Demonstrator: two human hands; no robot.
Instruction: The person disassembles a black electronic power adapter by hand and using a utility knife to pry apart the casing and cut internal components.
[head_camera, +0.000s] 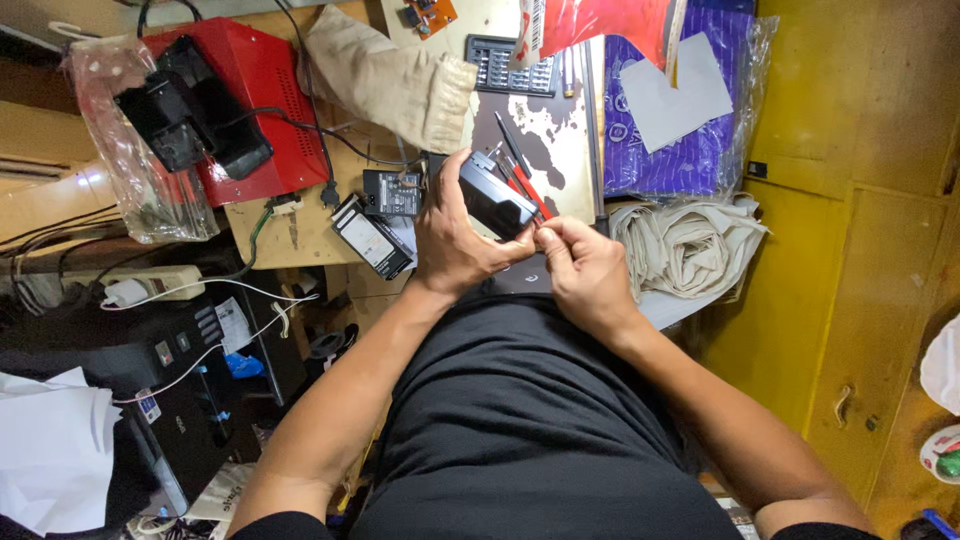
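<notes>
Left hand has its fingers wrapped tight around a small black box, some kind of power adapter by the look of it, held up over the front edge of the bench. Right hand is pinched narrow at the box's near corner, thumb and forefinger closed on something too small to make out. Just behind the box are a couple of red-handled tools, touching or nearly so.

Packages next: two more black adapters lie just left of the left hand, each with a pale rectangular label on top. A clear plastic bag with black parts inside sits at the far left, leaning over a red metal case. At the top right there's a purple printed package in clear wrap with a grey sheet of paper on it, and a red packet above that. A dark tray with rows of small bits sits up top in the middle, beside a beige cloth glove.

Room to move is tight. The bench is crowded, a bundled beige cloth sits right beside the right hand, and a yellow cabinet closes off that side. To the left, a white power strip and cables hang over black gear lower down.
</notes>
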